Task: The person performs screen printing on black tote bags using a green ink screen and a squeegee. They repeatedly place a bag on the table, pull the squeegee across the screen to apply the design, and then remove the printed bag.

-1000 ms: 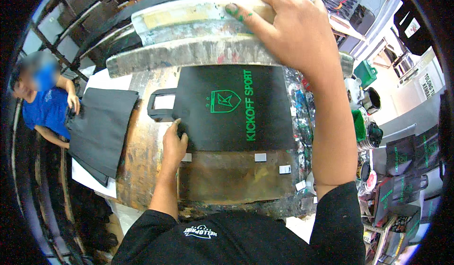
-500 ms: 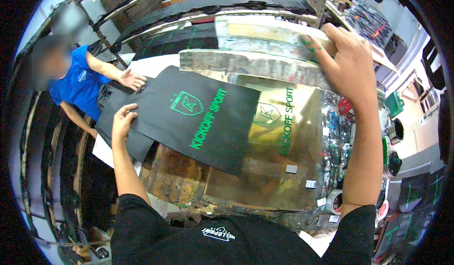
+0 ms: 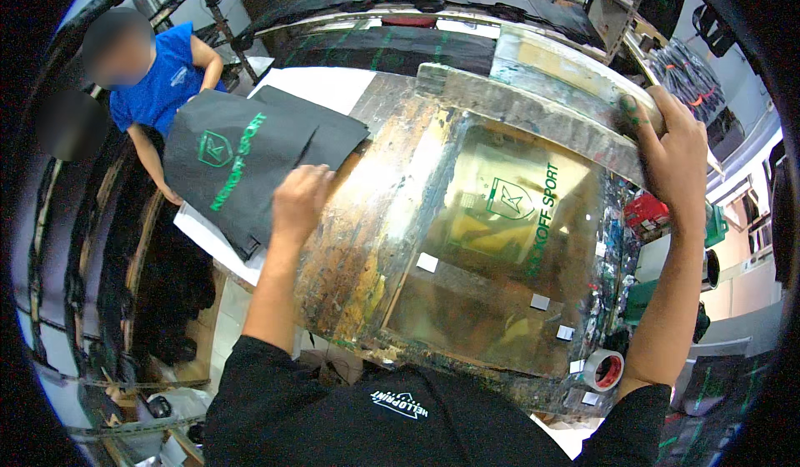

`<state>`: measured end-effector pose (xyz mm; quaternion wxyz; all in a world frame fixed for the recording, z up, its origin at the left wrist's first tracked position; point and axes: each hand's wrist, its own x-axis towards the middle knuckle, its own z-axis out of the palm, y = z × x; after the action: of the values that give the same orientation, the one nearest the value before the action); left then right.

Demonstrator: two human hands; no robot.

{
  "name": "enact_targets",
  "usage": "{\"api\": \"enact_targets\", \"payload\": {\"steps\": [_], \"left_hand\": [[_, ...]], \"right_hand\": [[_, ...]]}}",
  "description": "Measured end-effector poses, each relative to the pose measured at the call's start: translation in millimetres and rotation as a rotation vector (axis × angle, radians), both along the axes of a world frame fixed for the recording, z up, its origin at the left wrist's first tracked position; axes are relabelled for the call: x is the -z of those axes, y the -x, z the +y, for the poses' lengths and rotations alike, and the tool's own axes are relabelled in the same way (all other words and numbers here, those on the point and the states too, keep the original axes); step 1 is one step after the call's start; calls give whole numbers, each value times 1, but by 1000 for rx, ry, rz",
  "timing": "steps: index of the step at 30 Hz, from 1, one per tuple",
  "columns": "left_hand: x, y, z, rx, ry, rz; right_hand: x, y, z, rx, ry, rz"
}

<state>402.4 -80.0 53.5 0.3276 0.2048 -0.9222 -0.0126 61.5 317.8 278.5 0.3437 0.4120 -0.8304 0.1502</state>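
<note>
My left hand [image 3: 302, 200] is at the right edge of a stack of black fabric bags [image 3: 267, 138], its fingers curled closed on the topmost material. The upper printed bag [image 3: 187, 125] bears a green shield and green lettering, and a co-worker in a blue shirt [image 3: 171, 71] holds its far side. With my right hand [image 3: 679, 146] I grip the far right end of a tilted-up screen-printing frame [image 3: 533, 104]. Under it, a transparent sheet [image 3: 500, 309] on the worn wooden board [image 3: 350, 242] shows the same green shield and lettering.
A roll of tape [image 3: 604, 369] lies near my right forearm, with several small white squares [image 3: 427, 262] on the sheet. White paper [image 3: 217, 238] edges the stack. Racks of black fabric [image 3: 383, 50] stand behind the table, and a green container [image 3: 715, 224] is at the right.
The printed bag has moved left off the sheet and onto the stack by the co-worker. My left hand has come right and closed at the stack's edge; my right hand keeps its grip.
</note>
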Motion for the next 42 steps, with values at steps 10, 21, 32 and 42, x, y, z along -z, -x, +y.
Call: {"api": "enact_targets", "payload": {"steps": [10, 21, 32, 42], "left_hand": [[70, 0, -56, -506, -185, -375], [13, 1, -85, -360, -75, -440], [28, -7, -108, -376, -420, -415], [-8, 12, -116, -244, -340, -509]], "right_hand": [[-5, -10, 1, 23, -54, -52], [1, -11, 0, -33, 41, 8], [7, -15, 5, -41, 71, 24], [11, -18, 8, -10, 27, 27]]}}
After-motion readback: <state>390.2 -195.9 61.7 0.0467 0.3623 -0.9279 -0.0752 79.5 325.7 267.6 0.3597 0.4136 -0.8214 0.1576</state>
